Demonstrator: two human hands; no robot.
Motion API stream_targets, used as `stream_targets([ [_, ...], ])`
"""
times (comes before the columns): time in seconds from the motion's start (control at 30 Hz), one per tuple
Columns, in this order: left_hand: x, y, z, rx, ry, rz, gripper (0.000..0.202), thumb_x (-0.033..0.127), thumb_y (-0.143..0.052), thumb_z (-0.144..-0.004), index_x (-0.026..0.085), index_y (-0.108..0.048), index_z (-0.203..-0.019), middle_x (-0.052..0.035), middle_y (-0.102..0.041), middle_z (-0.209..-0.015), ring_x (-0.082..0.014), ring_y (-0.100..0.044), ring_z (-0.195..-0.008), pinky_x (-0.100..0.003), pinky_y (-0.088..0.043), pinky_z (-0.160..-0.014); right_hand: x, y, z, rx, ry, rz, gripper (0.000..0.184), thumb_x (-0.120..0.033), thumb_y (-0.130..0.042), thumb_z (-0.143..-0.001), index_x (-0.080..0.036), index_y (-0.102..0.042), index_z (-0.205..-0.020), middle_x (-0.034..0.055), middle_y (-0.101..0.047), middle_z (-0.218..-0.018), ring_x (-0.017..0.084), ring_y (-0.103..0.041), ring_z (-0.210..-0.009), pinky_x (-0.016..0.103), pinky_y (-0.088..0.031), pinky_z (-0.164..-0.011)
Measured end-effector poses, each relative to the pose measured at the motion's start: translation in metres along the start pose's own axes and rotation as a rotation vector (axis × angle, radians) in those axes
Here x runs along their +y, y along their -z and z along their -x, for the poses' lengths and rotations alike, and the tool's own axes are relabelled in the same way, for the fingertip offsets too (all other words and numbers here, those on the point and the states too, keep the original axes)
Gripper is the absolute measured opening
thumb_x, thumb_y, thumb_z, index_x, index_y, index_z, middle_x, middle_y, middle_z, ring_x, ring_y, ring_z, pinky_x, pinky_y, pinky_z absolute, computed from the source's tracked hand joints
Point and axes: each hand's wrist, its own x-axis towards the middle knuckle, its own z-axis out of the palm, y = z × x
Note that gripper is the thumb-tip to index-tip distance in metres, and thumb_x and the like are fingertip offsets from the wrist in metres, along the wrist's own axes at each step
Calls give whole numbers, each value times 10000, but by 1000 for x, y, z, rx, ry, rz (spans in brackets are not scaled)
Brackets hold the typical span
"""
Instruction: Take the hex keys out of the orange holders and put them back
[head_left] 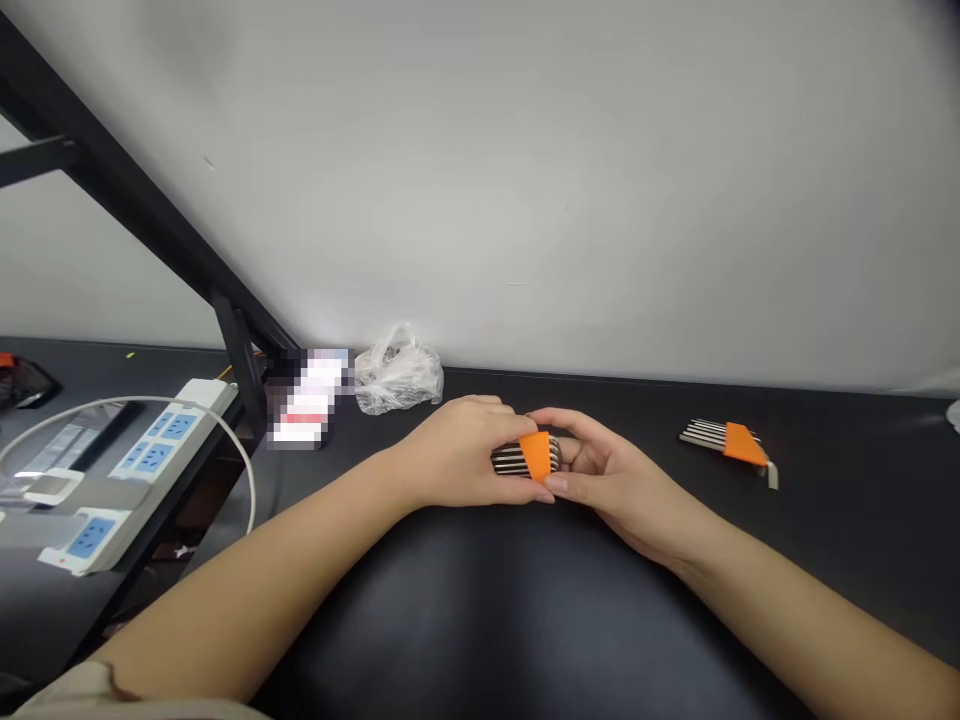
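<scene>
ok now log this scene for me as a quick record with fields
left hand: holds hex key set from the left
right hand: fingers curled around the same set
held item: metal keys in an orange holder
nearby: second hex key set on the black table
rest: power strip, plastic bag

Most likely a small workshop or lab-style assembly room, though the low, tilted view shows little of it. A black workbench point(847, 520) runs along a plain white wall point(480, 200), with a black metal frame point(127, 170) at its left. A hex key set point(727, 443) lies on the bench top, and a power strip point(154, 445) with blue-faced sockets sits off to the left.
</scene>
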Motion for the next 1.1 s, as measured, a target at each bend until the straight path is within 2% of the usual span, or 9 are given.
stream_targets([
  [0.17,5,-2,17,-1,47,-48,354,555,-755,-815,211,-683,-856,20,-553,-660,-151,-516,-655,-313,-414,-745,6,-7,3,-32,12,26,562,-313,-794,-846,-305,-553,-1353,21,-702,-942,195,-672,-840,417,-553,-852],
  [0.3,-6,-16,30,51,22,-52,306,502,-737,-833,209,-681,-901,23,-568,-668,-145,-523,-653,-313,-413,-733,11,-10,0,-52,12,55,553,-257,-783,-852,-275,-552,-1355,0,-673,-866,169,-646,-783,369,-559,-772],
  [0.43,-18,-27,33,124,-40,-103,390,559,-724,-811,202,-671,-959,12,-579,-685,-156,-527,-659,-331,-427,-747,10,-10,-2,-40,1,62,555,-257,-794,-839,-264,-563,-1343,7,-657,-868,165,-615,-775,317,-540,-655],
  [0.57,-21,-29,32,159,-52,-89,386,553,-712,-822,200,-657,-968,14,-563,-672,-153,-526,-647,-322,-431,-725,7,-6,0,2,22,44,477,-272,-782,-851,-257,-601,-1292,-2,-648,-839,143,-594,-711,302,-518,-639],
  [0.67,-22,-28,31,148,-58,-79,359,535,-706,-834,201,-648,-953,12,-561,-678,-153,-524,-653,-311,-423,-702,4,1,2,-8,7,55,405,-291,-767,-867,-250,-626,-1245,-15,-644,-813,116,-573,-621,296,-499,-625],
  [0.77,-23,-29,29,108,-79,-56,325,501,-708,-833,199,-648,-939,14,-564,-682,-148,-504,-645,-310,-412,-695,-1,8,2,-71,-98,90,345,-348,-736,-898,-225,-634,-1203,1,-683,-835,85,-549,-535,275,-477,-580],
  [0.87,-24,-30,26,70,-94,-31,314,476,-727,-811,196,-651,-931,20,-558,-676,-143,-496,-641,-314,-405,-701,-7,12,1,-108,-209,129,388,-389,-791,-837,-202,-635,-1140,23,-696,-844,100,-587,-567,221,-411,-467],
  [0.97,-23,-30,24,28,-81,-30,315,479,-728,-812,197,-654,-933,12,-582,-699,-149,-511,-660,-318,-401,-713,-11,12,0,-85,-257,182,429,-390,-849,-753,-197,-640,-1073,19,-680,-804,133,-624,-623,185,-329,-385],
  [1.1,-14,-27,23,34,-41,-70,330,489,-717,-823,196,-663,-964,4,-584,-706,-155,-501,-661,-321,-393,-707,-12,12,4,-50,-260,195,386,-389,-823,-782,-198,-644,-1066,23,-694,-814,111,-599,-572,181,-315,-378],
])
